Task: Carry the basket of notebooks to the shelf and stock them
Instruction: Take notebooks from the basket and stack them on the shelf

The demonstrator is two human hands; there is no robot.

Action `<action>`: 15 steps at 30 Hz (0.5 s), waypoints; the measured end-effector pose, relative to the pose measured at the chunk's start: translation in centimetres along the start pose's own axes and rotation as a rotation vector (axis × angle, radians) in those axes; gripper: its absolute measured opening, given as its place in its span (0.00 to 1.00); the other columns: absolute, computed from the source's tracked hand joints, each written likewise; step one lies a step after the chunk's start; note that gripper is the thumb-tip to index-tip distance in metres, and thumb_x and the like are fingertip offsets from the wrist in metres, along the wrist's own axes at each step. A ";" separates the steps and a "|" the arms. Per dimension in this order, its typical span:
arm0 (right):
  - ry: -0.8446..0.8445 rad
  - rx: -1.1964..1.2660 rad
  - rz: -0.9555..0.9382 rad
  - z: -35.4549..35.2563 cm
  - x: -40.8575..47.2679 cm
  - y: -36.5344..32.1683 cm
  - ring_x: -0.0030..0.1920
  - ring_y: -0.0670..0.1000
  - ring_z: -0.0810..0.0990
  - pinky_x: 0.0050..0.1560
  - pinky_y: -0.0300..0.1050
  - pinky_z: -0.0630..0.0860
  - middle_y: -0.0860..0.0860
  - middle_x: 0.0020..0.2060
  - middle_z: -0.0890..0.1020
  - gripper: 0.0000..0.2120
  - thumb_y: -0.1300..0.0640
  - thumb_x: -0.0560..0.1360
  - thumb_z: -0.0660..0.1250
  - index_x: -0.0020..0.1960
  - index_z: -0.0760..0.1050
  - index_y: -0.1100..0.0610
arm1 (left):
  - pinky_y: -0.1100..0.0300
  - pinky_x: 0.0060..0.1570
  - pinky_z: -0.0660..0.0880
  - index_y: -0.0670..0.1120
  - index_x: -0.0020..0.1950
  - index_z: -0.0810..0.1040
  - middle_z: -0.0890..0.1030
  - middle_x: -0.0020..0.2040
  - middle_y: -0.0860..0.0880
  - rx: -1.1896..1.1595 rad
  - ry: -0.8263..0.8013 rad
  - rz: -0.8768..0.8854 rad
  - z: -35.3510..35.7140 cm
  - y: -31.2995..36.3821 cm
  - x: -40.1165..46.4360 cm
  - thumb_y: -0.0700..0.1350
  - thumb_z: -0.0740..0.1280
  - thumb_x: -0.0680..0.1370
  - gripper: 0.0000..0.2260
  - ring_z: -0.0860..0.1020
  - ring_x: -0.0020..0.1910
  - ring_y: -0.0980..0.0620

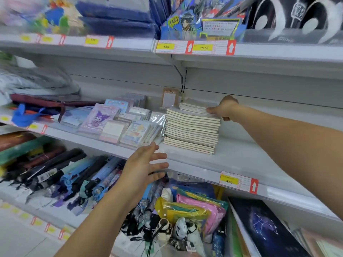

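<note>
Right, the notebooks (192, 130) sit in a tall stack on the white shelf (241, 156), spines out, just beside the packs of cartoon notepads (104, 119) on their left. Up top, a smaller batch lies set back on the stack, and the right hand (225, 109) pinches its edge, thumb above, fingers curled round the near corner, the arm stretched long across the shelf. Down front, the left hand (143, 167) hovers at the shelf lip, palm turned inward, fingers spread and holding nothing, the forearm rising from below. Under it, folded umbrellas (74, 175) crowd the lower shelf, and a yellow price tag (229, 181) reads 6.00.
</note>
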State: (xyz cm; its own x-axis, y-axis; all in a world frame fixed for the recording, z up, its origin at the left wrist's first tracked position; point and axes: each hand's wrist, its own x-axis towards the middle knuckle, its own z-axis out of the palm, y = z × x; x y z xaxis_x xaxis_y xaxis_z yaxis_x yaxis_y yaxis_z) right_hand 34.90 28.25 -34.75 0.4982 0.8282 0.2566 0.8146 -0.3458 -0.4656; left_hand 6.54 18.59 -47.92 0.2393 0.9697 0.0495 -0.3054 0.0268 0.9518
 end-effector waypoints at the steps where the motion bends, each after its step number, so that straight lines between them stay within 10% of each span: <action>1: 0.048 -0.076 -0.036 0.3 0.2 -0.2 0.28 0.52 0.71 0.28 0.41 0.66 0.54 0.31 0.73 0.25 0.42 0.73 0.73 0.35 0.65 0.59 | 0.51 0.49 0.80 0.47 0.60 0.76 0.83 0.54 0.45 0.010 0.005 -0.002 -0.1 -0.1 0.0 0.52 0.60 0.82 0.13 0.83 0.50 0.45; 9: 0.274 -0.137 -0.160 1.7 -2.6 -0.9 0.54 0.59 0.78 0.49 0.49 0.75 0.58 0.57 0.80 0.21 0.43 0.76 0.68 0.57 0.75 0.60 | 0.57 0.39 0.80 0.46 0.59 0.75 0.82 0.53 0.45 0.165 0.013 -0.097 -0.5 -1.7 -0.2 0.52 0.62 0.81 0.12 0.83 0.45 0.49; 12: 0.555 0.282 -0.440 6.1 -11.1 0.2 0.46 0.52 0.80 0.44 0.44 0.73 0.52 0.45 0.83 0.16 0.43 0.78 0.64 0.53 0.79 0.55 | 0.52 0.42 0.80 0.42 0.56 0.76 0.83 0.52 0.42 0.502 0.024 -0.128 -1.9 -3.8 -0.3 0.53 0.63 0.81 0.15 0.81 0.42 0.47; 15: 0.164 0.408 -0.404 17.0 -22.1 4.4 0.34 0.47 0.76 0.37 0.44 0.72 0.46 0.31 0.78 0.14 0.45 0.77 0.66 0.39 0.76 0.53 | 0.55 0.41 0.79 0.42 0.50 0.77 0.83 0.52 0.41 0.879 -0.117 -0.276 -4.3 -6.3 -1.1 0.55 0.63 0.80 0.16 0.80 0.43 0.47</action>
State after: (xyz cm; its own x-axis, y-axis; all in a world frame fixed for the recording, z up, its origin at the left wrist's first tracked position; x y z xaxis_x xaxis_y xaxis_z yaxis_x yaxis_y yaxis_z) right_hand 22.41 15.87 -56.85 0.2386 0.7686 0.5936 0.7856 0.2066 -0.5833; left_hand 4.19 18.40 -55.26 0.3055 0.9244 -0.2282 0.5728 0.0130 0.8196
